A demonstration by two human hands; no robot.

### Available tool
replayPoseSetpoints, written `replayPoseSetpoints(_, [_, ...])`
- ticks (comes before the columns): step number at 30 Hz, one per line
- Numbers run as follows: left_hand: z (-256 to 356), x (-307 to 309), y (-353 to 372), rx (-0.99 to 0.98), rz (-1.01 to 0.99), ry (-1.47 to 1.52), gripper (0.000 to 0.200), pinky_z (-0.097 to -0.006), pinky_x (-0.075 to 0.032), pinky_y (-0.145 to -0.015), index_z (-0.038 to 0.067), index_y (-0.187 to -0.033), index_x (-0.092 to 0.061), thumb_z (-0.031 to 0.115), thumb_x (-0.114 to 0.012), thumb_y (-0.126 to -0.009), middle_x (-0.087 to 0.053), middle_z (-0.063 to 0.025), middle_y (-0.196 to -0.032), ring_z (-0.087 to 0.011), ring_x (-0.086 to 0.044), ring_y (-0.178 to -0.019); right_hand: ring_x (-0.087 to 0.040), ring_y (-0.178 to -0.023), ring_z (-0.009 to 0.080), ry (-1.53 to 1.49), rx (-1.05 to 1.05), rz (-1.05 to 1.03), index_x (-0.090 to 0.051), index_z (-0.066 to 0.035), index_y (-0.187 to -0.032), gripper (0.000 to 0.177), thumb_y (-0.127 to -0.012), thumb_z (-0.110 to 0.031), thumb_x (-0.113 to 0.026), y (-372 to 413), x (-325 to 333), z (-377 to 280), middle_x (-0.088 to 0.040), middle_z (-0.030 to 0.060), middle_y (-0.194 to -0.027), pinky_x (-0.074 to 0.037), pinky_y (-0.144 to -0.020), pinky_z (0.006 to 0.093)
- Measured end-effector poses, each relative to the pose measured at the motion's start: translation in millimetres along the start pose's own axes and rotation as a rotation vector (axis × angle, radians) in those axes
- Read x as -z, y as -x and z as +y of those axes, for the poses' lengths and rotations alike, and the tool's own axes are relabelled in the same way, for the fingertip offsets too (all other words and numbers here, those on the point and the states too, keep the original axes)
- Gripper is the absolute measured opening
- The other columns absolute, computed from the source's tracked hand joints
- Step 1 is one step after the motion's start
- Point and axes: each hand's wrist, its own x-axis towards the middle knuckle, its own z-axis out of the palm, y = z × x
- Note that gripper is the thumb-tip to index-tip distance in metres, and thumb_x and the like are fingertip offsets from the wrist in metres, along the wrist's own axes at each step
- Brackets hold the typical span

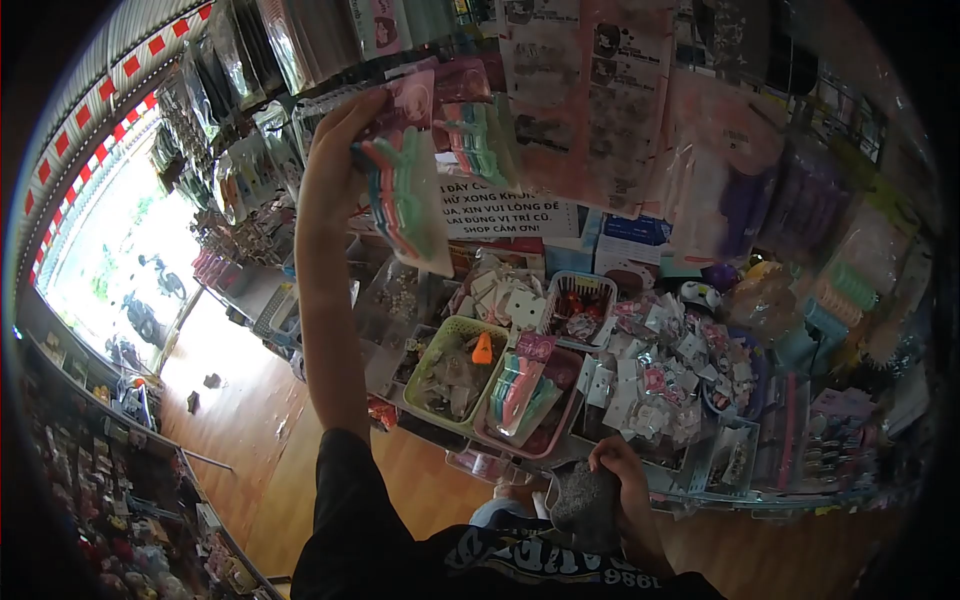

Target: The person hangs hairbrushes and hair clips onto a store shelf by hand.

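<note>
My left hand (345, 125) is raised high at the display rack, its fingers closed on the top edge of a clear pack of pastel plastic pieces (405, 190) in green, pink and blue. Just to the right of it hangs a similar pack (470, 135). Low in front of my body, my right hand (622, 470) grips a dark grey speckled cloth (585, 505). Another pastel pack (522, 390) lies in a pink basket (570, 415) on the counter, beyond the cloth.
A green basket (413, 395) of small bagged goods sits left of the pink one. Many white-carded trinkets (650, 390) are heaped to the right. A printed sign (510, 212) and large hanging packs (630, 120) line the back. Shelves (120, 500) stand lower left, by a bright doorway.
</note>
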Motion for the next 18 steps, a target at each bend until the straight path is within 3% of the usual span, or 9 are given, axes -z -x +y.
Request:
replayPoseSetpoints(2, [1, -2, 5, 0.006, 0.004, -0.048, 0.026, -0.0248, -0.047, -0.074, -0.002, -0.104, -0.057, 0.016, -0.052, -0.087, -0.061, -0.0078, -0.097, -0.0129, -0.058, -0.085, -0.047, -0.077, 0.0139, 0.025, 0.008, -0.008, -0.05, 0.0, -0.092, 0.014, -0.08, -0.006, -0.045, 2, 4, 1, -0.05, 0.0062, -0.078, -0.035, -0.074, 0.024])
replayPoseSetpoints(5, [2, -7, 10, 0.0, 0.002, -0.091, 0.027, -0.0236, -0.049, -0.067, -0.004, -0.106, -0.055, 0.013, -0.052, -0.086, -0.061, -0.0079, -0.093, -0.012, -0.06, -0.079, -0.047, -0.078, 0.014, 0.041, 0.02, 0.001, -0.05, 0.0, -0.092, 0.015, -0.08, -0.006, -0.045, 5, 8, 2, -0.05, 0.0065, -0.078, -0.035, -0.074, 0.0242])
replayPoseSetpoints(11, [4, -20, 11, -0.133, 0.075, 0.07, 0.026, -0.0225, -0.048, -0.065, -0.003, -0.105, -0.056, 0.014, -0.052, -0.086, -0.062, -0.0066, -0.09, -0.0109, -0.06, -0.077, -0.047, -0.077, 0.0145, 0.011, 0.035, 0.018, -0.05, 0.0, -0.091, 0.014, -0.08, -0.006, -0.045, 11, 5, -2, -0.05, 0.007, -0.077, -0.035, -0.074, 0.0243])
replayPoseSetpoints(13, [2, -16, 8, -0.109, 0.022, -0.092, 0.028, -0.0257, -0.046, -0.078, -0.002, -0.107, -0.056, 0.014, -0.054, -0.084, -0.061, -0.0082, -0.097, -0.0136, -0.058, -0.087, -0.047, -0.077, 0.0145, 0.016, 0.036, 0.015, -0.05, 0.0, -0.091, 0.014, -0.08, -0.006, -0.045, 12, 6, -1, -0.05, 0.007, -0.077, -0.035, -0.074, 0.0242])
replayPoseSetpoints(17, [0, -14, 5, -0.08, 0.055, -0.054, 0.027, -0.0264, -0.045, -0.079, -0.002, -0.105, -0.057, 0.014, -0.054, -0.084, -0.061, -0.0081, -0.096, -0.014, -0.059, -0.085, -0.047, -0.077, 0.0143, 0.034, 0.04, 0.013, -0.05, 0.0, -0.091, 0.013, -0.08, -0.006, -0.045, 10, 9, 1, -0.05, 0.0071, -0.077, -0.035, -0.074, 0.0241])
replayPoseSetpoints(18, [0, -16, 5, -0.107, 0.074, -0.003, 0.026, -0.0249, -0.046, -0.072, -0.003, -0.103, -0.058, 0.014, -0.054, -0.083, -0.062, -0.0073, -0.093, -0.0126, -0.059, -0.08, -0.047, -0.077, 0.0143, 0.035, 0.04, 0.009, -0.05, 0.0, -0.091, 0.013, -0.08, -0.006, -0.045, 9, 8, -1, -0.05, 0.0071, -0.077, -0.035, -0.074, 0.0241])
